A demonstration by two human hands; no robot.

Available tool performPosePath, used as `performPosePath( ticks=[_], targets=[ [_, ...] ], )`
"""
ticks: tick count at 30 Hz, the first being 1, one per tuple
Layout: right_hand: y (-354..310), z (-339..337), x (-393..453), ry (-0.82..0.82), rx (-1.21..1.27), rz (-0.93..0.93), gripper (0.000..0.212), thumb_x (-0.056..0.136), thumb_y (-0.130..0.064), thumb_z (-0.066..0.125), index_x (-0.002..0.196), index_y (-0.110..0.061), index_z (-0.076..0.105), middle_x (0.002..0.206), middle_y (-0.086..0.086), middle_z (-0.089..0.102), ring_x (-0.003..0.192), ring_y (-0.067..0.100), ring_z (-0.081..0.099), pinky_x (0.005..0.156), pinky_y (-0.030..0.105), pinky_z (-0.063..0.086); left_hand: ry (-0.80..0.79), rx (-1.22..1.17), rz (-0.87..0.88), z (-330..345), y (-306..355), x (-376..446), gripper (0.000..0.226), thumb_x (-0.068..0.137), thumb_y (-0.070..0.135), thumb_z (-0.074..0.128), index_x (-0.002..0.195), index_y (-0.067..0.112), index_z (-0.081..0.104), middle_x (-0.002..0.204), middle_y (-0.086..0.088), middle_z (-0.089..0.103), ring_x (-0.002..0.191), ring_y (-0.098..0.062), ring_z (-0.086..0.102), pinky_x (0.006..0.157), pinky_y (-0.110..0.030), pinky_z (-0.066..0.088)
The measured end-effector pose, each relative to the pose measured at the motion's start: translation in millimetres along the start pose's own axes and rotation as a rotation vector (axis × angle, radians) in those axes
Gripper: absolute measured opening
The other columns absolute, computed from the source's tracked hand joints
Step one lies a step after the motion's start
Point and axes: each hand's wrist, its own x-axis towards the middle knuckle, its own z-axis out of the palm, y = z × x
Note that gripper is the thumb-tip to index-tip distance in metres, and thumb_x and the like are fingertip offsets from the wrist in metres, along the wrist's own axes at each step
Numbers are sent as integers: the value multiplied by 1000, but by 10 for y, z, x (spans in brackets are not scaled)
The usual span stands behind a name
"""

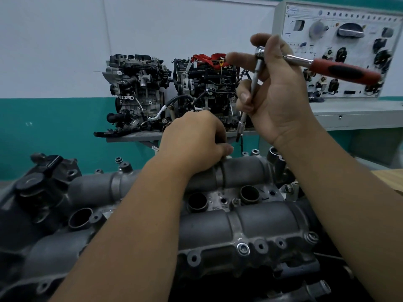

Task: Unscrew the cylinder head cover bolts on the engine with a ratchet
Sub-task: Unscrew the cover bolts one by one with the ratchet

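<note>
The right hand [277,90] holds the ratchet [260,51] raised well above the cylinder head cover [246,173], fingers curled round its extension bar [250,92], whose long axis slants down and left to the socket [239,131]. The socket hangs in the air just above and beside the left hand [194,142], which is nearer the cover's far edge and rests there with fingers curled. Whether those fingers pinch a bolt is hidden. A bolt [243,249] sits at the near edge.
</note>
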Motion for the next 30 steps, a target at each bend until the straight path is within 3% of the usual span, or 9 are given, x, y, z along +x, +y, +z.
performPosePath(
  ticks=[3,8,12,18,23,26,30],
  targets=[
    [14,-10,6,23,2,13,27,111,-37,37,112,-16,53,104,15,74,47,17,44,57,38,17,-22,1,7,-14,-10,0,13,83,48,77,86,35,77,86,13,73,84,-18,67,73,-34,54],
    [33,-14,8,50,-14,30,26,111,-36,40,110,-14,54,102,17,74,46,19,44,54,35,19,-6,40,-18,6,24,-5,25,78,55,80,77,31,73,79,9,70,78,-20,67,70,-36,56],
    [39,-7,9,54,40,46,26,111,-37,39,111,-15,54,99,16,74,44,18,43,54,31,20,-33,50,-4,-20,22,-12,16,80,52,78,86,37,75,90,7,71,86,-24,67,76,-39,57],
    [56,13,7,54,36,60,26,111,-36,39,107,-15,54,96,16,74,43,19,41,51,30,21,41,89,-54,-7,98,-11,30,80,57,78,80,27,75,76,2,65,73,-27,64,63,-33,47],
    [56,7,6,51,32,73,26,111,-36,39,107,-15,54,97,17,73,42,19,42,51,30,21,-4,98,-52,-7,117,-30,9,87,38,75,94,35,79,94,2,74,90,-29,68,73,-35,52],
    [63,7,13,49,50,86,25,110,-36,40,108,-16,54,97,16,73,42,18,40,51,28,22,-21,33,-77,-1,114,-69,11,88,42,72,94,36,79,93,4,75,90,-25,68,78,-38,57],
    [72,4,24,47,73,112,26,110,-39,39,109,-17,54,97,15,73,43,18,39,50,27,23,101,40,-124,-11,174,-73,21,83,48,79,88,29,76,89,2,69,82,-26,64,67,-35,49]
  ],
)
